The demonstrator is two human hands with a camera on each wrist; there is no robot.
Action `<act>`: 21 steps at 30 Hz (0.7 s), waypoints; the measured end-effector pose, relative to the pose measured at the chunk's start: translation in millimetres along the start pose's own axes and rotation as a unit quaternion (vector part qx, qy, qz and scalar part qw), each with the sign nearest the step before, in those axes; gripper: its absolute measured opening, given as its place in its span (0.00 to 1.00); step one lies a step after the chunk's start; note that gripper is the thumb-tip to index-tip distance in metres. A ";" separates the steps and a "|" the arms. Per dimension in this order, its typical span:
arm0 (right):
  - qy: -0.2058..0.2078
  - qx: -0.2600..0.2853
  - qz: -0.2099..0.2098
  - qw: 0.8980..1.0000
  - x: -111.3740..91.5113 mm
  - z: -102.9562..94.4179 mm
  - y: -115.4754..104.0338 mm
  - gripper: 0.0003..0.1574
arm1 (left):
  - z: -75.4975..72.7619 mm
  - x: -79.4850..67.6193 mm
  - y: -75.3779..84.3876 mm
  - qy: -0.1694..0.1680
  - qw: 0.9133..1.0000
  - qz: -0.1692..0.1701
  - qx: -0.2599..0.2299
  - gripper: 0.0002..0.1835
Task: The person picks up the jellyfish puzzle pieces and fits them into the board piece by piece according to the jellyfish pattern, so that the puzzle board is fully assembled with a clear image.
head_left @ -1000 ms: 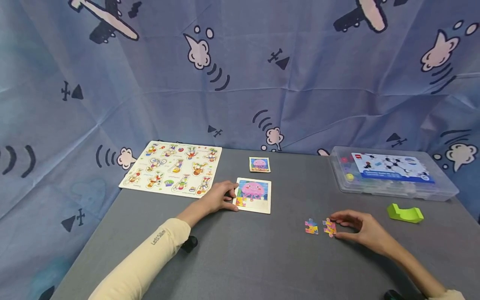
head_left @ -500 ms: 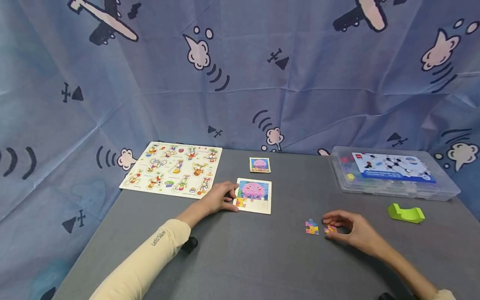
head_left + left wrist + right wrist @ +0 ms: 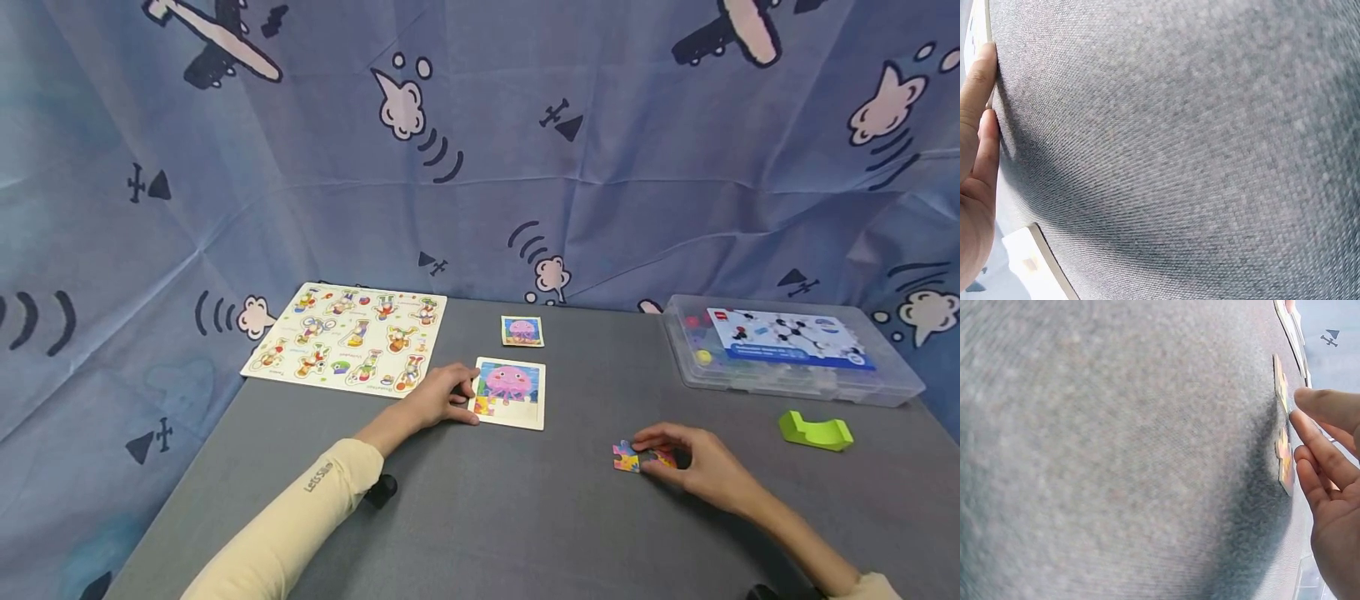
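Note:
My left hand rests against the left edge of a square jigsaw board, thumb near its lower corner and forefinger higher up. The board shows a pink jellyfish; its lower part is bare wood except for pieces at bottom left. To the right, two loose jigsaw pieces lie side by side on the grey table. My right hand arches over the right-hand piece, partly covering it. Its thumb and forefinger, spread apart, reach the right edge of the left-hand piece. In the right wrist view the fingertips hover close beside both pieces.
Behind the board lies a small jellyfish picture. A white board with animal figures is at the back left. At the back right sit a clear plastic box and a green curved block. A patterned curtain hangs behind the table.
My right hand has slid left, from the right edge of the right-hand piece across it to the left-hand piece. The left hand stays at the board's edge.

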State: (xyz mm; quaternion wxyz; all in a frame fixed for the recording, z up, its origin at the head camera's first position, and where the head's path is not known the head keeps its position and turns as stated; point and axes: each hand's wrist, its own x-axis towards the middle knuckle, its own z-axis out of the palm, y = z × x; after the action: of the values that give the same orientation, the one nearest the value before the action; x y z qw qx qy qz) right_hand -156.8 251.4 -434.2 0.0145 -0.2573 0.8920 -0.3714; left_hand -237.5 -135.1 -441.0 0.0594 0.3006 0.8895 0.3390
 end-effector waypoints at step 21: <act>0.002 0.077 -0.036 0.996 -9.2 -15.6 20.3 0.21 | -1.3 -1.6 3.8 0.005 1.000 0.006 -0.021 0.17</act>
State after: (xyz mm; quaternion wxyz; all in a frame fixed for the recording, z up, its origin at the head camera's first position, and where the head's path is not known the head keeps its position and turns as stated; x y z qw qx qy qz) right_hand -161.3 278.0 -438.0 0.0193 -0.2868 0.8510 -0.4396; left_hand -234.7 -134.5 -437.7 0.0591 0.3032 0.8806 0.3594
